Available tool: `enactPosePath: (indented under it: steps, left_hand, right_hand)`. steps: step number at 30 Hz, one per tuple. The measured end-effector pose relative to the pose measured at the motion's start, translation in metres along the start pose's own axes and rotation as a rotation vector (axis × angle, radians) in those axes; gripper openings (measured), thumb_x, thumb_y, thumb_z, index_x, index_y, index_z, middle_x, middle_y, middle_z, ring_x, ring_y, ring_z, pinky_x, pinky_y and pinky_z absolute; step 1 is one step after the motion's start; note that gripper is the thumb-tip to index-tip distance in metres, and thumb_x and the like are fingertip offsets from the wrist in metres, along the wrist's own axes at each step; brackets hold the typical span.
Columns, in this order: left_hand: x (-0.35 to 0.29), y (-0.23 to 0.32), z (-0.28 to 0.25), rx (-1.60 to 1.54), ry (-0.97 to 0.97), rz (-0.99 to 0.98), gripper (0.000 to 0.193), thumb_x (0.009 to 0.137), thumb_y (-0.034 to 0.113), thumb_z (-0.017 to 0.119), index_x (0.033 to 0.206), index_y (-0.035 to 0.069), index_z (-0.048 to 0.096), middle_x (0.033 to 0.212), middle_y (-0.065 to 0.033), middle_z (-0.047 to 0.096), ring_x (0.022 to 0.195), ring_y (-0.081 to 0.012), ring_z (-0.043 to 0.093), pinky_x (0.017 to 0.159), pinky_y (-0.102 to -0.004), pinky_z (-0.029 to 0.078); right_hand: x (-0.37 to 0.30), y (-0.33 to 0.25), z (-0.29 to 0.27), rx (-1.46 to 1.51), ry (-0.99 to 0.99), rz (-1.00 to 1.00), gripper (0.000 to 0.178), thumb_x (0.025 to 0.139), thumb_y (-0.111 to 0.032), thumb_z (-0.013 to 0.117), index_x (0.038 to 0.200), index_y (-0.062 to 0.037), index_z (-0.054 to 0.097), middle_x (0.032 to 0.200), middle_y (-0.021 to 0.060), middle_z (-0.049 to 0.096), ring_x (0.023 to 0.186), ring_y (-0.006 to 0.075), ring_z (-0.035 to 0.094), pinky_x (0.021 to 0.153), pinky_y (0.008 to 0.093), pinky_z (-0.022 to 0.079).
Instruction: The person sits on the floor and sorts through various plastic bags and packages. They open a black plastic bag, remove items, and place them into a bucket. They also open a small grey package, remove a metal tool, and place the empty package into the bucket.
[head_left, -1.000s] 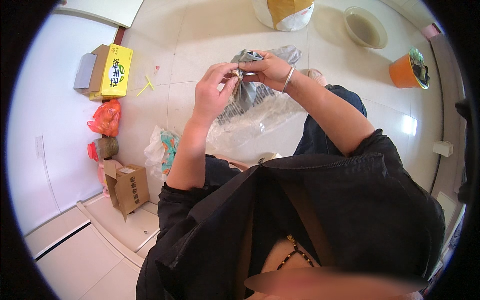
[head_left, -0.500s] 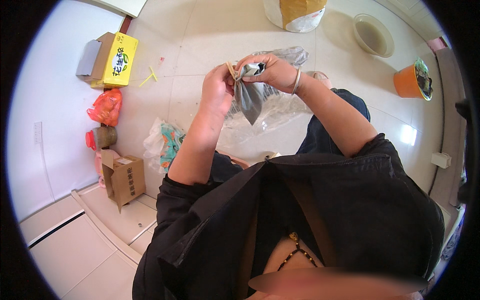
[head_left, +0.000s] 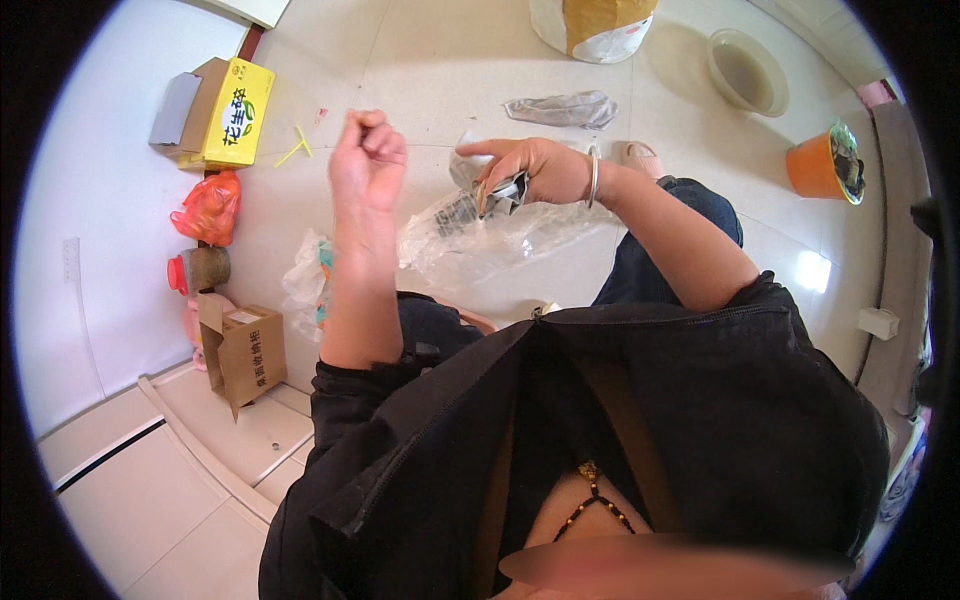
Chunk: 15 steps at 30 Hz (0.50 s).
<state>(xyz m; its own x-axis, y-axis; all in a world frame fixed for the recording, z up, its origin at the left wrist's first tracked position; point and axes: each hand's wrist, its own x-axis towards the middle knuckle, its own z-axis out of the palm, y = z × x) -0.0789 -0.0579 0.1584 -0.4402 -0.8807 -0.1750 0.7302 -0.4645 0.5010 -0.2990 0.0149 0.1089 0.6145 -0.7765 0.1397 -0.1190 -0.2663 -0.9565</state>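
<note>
My right hand (head_left: 545, 170) holds a crumpled grey bundle (head_left: 508, 193) of thin, shiny material; the index finger points out to the left. A tan strip like a rubber band (head_left: 482, 198) shows at the bundle's left end. Away to the left my left hand (head_left: 370, 160) is raised, its fingers curled in, with nothing visible in them. Crumpled clear plastic film (head_left: 480, 235) with dark print spreads over the floor below the right hand. Beyond that hand lies a folded grey piece (head_left: 563, 109), like the one held.
Along the left wall stand a yellow carton (head_left: 240, 112), a red plastic bag (head_left: 208, 208), a red-lidded jar (head_left: 205, 270) and an open brown box (head_left: 247, 352). A basin of cloudy water (head_left: 748, 72) and an orange bucket (head_left: 822, 168) stand at right. A white-and-gold container (head_left: 600, 30) is at the far side.
My left hand has let go of the grey bundle and swung left. The pointed tail that hung below the bundle no longer shows. My right hand keeps its hold, index finger now extended.
</note>
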Motion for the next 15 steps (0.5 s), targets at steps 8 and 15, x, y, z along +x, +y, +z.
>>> enactPosePath:
  steps: [8, 15]
  left_hand:
    - [-0.005, -0.028, 0.010, 0.874, 0.293, 0.108, 0.029, 0.095, 0.032, 0.050, 0.086, 0.005, 0.055, 0.067, -0.0029, 0.054, 0.054, -0.0095, 0.043, 0.050, -0.0230, 0.038]
    - [-0.011, -0.059, 0.012, 1.736, -0.107, 0.066, 0.028, 0.084, 0.023, 0.063, 0.097, -0.002, 0.060, 0.078, -0.0085, 0.064, 0.070, -0.0131, 0.059, 0.066, -0.0266, 0.048]
  right_hand:
    - [0.005, 0.002, -0.002, 0.582, 0.424, 0.364, 0.020, 0.079, -0.005, 0.069, 0.099, -0.0044, 0.068, 0.095, 0.0053, 0.067, 0.079, 0.0116, 0.062, 0.065, 0.0249, 0.052]
    - [0.002, -0.001, -0.004, 0.454, 0.627, 0.306, 0.020, 0.077, -0.010, 0.072, 0.095, -0.0036, 0.067, 0.083, 0.0037, 0.067, 0.070, 0.0102, 0.062, 0.058, 0.0238, 0.051]
